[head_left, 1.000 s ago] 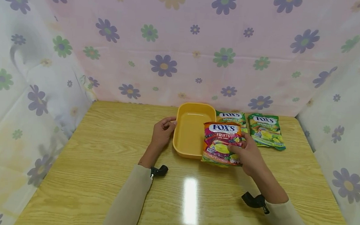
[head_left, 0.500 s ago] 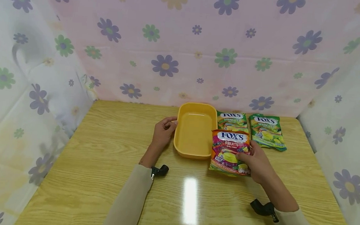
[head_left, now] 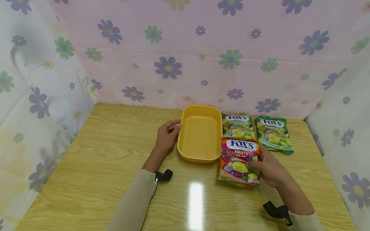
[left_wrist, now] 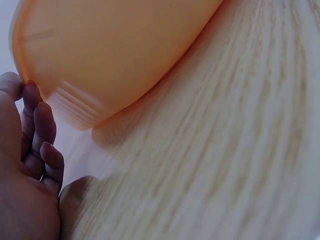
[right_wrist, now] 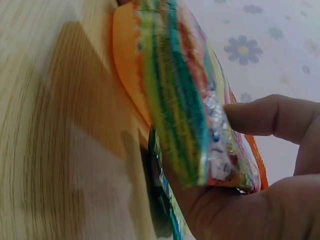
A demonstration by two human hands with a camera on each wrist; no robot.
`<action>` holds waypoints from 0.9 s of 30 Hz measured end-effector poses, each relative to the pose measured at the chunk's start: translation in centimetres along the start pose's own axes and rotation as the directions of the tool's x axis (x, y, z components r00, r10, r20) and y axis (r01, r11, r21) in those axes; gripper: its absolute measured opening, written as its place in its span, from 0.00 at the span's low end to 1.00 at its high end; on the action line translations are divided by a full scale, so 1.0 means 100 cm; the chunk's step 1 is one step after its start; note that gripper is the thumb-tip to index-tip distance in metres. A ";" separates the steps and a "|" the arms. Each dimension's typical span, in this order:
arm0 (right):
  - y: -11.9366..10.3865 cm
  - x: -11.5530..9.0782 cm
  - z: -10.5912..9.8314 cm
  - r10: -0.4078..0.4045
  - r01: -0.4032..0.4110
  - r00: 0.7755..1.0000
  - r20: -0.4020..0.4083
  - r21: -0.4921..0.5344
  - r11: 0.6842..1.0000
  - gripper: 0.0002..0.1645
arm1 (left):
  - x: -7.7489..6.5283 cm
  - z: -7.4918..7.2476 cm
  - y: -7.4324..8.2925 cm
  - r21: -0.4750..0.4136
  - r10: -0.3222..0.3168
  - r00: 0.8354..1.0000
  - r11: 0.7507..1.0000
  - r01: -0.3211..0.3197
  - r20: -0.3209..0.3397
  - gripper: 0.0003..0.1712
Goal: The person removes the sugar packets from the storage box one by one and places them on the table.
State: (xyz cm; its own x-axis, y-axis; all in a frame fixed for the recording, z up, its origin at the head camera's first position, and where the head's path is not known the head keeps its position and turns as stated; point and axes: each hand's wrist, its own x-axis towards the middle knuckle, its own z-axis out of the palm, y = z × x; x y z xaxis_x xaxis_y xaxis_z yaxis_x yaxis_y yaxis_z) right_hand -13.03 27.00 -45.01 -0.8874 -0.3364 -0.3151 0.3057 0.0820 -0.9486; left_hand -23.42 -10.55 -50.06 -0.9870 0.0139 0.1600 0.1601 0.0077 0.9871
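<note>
My right hand [head_left: 271,168] grips a red and orange bag of Fox's fruit candy [head_left: 238,170] by its right side. The thumb lies on the front, the other fingers behind it. In the right wrist view the candy bag [right_wrist: 185,100] stands off the wood, front facing away from the table. A yellow plastic tub [head_left: 200,157] with nothing in it sits left of the bag. My left hand [head_left: 166,135] holds the tub's left rim with its fingertips; the left wrist view shows the fingers bent at the tub's wall [left_wrist: 115,50].
Two green Fox's Spring Tea candy bags lie at the back right: one bag [head_left: 238,127] beside the tub, partly behind the red bag, the other bag [head_left: 274,134] farther right. A flowered cloth [head_left: 190,70] hangs behind the wooden table [head_left: 108,150].
My right hand has carried the fruit candy bag right and toward me, off the tub's right edge. More of the nearer green bag shows. My left hand stays at the rim.
</note>
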 end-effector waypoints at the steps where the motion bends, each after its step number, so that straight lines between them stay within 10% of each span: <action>1: 0.001 0.001 -0.002 0.005 -0.005 1.000 0.006 -0.004 1.000 0.54 | -0.001 0.000 0.002 -0.001 0.003 1.000 1.000 -0.003 -0.002 0.16; 17: 0.012 0.008 -0.018 0.065 -0.063 0.996 0.057 -0.025 0.998 0.52 | -0.002 0.000 0.005 -0.019 0.012 1.000 1.000 -0.012 -0.013 0.15; 27: 0.018 0.012 -0.020 0.135 -0.131 0.986 0.098 -0.041 0.991 0.51 | 0.009 -0.003 -0.027 0.007 0.038 0.999 0.999 -0.038 -0.029 0.13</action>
State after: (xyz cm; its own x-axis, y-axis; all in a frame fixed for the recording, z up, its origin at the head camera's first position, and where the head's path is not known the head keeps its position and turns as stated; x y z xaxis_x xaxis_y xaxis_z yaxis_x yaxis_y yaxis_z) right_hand -14.22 28.66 -47.16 -0.8001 -0.4127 -0.4354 0.4050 0.1637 -0.8995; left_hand -24.71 -10.89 -52.59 -0.9802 -0.0147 0.1973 0.1971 0.0145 0.9803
